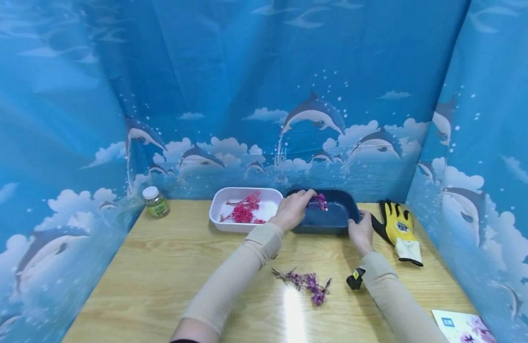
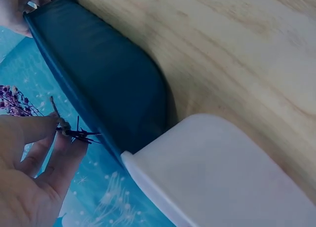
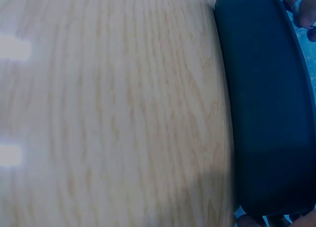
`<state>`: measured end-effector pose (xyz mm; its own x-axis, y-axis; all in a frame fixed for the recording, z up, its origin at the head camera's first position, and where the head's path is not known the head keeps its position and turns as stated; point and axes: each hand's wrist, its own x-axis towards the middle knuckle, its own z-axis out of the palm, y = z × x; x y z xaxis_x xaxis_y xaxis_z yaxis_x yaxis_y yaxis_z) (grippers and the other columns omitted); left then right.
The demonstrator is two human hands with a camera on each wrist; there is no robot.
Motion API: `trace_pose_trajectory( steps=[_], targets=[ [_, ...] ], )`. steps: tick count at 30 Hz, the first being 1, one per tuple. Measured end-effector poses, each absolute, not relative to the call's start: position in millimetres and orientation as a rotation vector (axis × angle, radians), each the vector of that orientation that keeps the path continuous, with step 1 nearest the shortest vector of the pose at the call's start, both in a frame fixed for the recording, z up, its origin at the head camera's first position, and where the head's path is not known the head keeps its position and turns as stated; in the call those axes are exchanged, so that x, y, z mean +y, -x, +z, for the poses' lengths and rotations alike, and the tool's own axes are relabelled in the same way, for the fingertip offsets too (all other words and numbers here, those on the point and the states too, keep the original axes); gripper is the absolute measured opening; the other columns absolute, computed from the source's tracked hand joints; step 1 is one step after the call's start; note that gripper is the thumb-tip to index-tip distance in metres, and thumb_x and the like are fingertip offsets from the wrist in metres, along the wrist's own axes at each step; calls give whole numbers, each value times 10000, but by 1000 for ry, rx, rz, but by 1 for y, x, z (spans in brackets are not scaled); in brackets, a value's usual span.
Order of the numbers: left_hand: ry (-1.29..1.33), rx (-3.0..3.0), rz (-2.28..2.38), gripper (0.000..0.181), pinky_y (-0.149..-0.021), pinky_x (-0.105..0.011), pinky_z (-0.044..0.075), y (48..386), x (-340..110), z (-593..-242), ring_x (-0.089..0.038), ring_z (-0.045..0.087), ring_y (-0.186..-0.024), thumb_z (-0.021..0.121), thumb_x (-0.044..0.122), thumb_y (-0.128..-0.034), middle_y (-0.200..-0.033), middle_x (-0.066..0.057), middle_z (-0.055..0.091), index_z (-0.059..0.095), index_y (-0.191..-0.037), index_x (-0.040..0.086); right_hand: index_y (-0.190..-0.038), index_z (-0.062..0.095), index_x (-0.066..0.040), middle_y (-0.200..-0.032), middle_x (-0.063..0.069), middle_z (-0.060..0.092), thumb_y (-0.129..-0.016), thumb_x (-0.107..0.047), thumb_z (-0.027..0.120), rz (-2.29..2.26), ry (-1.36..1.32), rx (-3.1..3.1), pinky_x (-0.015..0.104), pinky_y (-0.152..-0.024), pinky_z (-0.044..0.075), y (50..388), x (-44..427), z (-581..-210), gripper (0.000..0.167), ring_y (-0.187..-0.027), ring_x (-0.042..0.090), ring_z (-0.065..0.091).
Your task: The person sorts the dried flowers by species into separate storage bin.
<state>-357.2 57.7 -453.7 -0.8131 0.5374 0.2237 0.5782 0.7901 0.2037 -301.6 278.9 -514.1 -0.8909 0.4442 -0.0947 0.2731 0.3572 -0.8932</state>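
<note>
My left hand is over the left part of a dark blue tray. It pinches the thin brown stems of a purple flower sprig between thumb and fingers. The blossoms hang above the tray's inside. My right hand holds the tray's right end; in the right wrist view only its fingertips show at the bottom edge. Another purple flower sprig lies on the table in front. Red flower sprigs lie inside a white tray, close to the dark tray's left end.
A jar with a white lid stands at the back left of the wooden table. Yellow and black gloves lie right of the dark tray. A flower-printed card is at the front right. A dolphin-print curtain hangs behind.
</note>
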Motion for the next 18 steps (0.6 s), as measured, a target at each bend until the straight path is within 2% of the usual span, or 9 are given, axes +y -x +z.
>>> trace_pose_trajectory(
  steps=[5, 10, 18],
  targets=[
    [860, -2849, -394, 570, -832, -344, 645, 359, 61, -460, -198, 734, -1078, 681, 9, -961, -1291, -1, 724, 558, -1442, 287, -1617, 243, 17, -1658, 314, 309, -1078, -102, 449, 1571, 662, -2442, 631, -1230, 382, 301, 279, -514, 590, -1531, 479, 342],
    [864, -2872, -429, 608, -853, -335, 638, 360, 59, -464, -183, 724, -1092, 693, -5, -937, -1258, 10, 727, 570, -1452, 293, -1625, 230, 6, -1677, 302, 285, -1082, -111, 446, 1596, 670, -2439, 632, -1232, 379, 301, 279, -514, 597, -1542, 474, 328],
    [891, -2905, -562, 429, -842, -278, 628, 359, 51, -460, -143, 713, -1061, 649, 17, -1007, -1182, 14, 720, 655, -1378, 232, -1638, 207, -8, -1698, 296, 251, -1091, -133, 429, 1612, 668, -2449, 647, -1230, 375, 302, 282, -513, 604, -1550, 485, 311]
  ],
)
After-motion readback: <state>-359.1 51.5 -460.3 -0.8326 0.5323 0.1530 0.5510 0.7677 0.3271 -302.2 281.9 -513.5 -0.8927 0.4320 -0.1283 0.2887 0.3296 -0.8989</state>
